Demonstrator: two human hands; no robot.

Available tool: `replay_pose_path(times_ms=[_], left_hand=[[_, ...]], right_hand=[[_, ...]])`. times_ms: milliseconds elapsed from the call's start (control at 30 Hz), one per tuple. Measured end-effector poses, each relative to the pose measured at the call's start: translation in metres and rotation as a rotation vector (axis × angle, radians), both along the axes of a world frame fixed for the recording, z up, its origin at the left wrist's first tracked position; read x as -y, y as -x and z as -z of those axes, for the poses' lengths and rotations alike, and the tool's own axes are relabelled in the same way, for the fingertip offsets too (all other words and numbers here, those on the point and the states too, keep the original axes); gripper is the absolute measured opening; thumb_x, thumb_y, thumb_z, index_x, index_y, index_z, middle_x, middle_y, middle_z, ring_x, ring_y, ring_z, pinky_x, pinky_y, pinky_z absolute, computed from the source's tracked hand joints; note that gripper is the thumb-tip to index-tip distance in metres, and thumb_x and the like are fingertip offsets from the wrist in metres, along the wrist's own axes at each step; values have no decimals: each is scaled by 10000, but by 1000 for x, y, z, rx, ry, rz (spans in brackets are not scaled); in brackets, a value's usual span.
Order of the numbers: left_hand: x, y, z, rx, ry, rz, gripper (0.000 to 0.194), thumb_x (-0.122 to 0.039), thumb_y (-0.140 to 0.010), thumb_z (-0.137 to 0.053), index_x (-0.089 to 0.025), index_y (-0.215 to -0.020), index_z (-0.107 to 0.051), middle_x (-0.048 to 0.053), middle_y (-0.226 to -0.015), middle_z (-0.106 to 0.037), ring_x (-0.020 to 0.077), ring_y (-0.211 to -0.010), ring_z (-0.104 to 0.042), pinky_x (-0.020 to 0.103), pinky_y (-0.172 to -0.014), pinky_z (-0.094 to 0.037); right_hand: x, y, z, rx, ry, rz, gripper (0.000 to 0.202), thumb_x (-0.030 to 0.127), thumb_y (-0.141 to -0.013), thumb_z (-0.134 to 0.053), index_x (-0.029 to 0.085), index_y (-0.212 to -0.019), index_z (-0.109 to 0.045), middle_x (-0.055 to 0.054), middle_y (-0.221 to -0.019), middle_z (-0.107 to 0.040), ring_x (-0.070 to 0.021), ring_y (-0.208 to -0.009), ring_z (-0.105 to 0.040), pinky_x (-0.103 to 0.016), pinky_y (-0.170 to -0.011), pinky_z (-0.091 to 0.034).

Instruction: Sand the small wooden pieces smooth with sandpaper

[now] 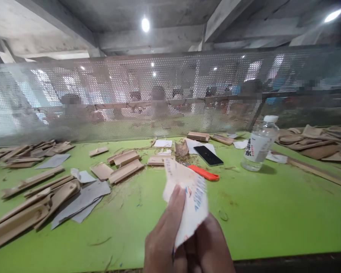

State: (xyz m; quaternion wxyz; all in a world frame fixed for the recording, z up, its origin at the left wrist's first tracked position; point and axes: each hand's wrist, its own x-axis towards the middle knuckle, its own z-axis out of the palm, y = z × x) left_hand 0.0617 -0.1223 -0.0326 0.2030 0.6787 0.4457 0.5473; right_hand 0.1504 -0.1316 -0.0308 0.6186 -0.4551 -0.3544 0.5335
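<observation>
Left fingers pinch printed paper; right fingers sit beneath, their grip unclear.

The white label on the white-capped clear plastic bottle shows black characters ending "开水"; blue print on the creased white paper is too blurred to read.

The room is roofed by a grey concrete ceiling crossed by thick beams. It is lit by a round lamp near the middle and a longer light at upper right. The green table is backed by a perforated screen.
</observation>
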Motion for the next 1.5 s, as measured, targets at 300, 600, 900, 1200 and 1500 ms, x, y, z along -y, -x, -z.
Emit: replay_pose_path(times_ms=[300,600,900,1200,1500], left_hand=[[-16,45,-18,29,246,-444,470,-584,-925,-594,-216,-646,-679,3,-555,-657,209,-569,-623,274,-579,-465],[-17,43,-20,45,212,-360,451,-483,-908,-603,-248,-526,-550,-6,-494,-579,230,-590,-645,280,-657,-498],[-20,49,-18,92,298,-311,392,-475,-941,-557,-216,-655,-628,-1,-625,-645,208,-686,-661,250,-662,-493],[-21,57,-9,228,552,4,514,-639,-936,-582,-167,-762,-689,47,-710,-729,217,-672,-675,267,-605,-524],[-23,65,-9,281,609,65,449,-589,-885,-704,-155,-953,-793,66,-865,-814,245,-788,-732,290,-703,-561]], right_hand=[[-25,-32,20,-861,-31,-635,443,597,-995,-512,243,-735,-452,10,-498,-640,-60,-239,-279,-148,-267,-268],[-22,-15,2,-660,-23,-381,600,731,-797,-697,170,-650,-544,6,-669,-528,-124,-538,-576,-211,-511,-438],[-21,-30,-6,-190,218,165,456,534,-671,-897,181,-862,-681,16,-645,-642,-130,-523,-579,-200,-457,-441],[-21,-20,-19,-179,56,10,471,473,-703,-943,107,-906,-726,-106,-746,-793,-172,-605,-739,-192,-491,-576],[-16,-13,-9,87,60,10,446,523,-718,-906,159,-938,-772,-83,-820,-803,-239,-696,-771,-299,-585,-643]])
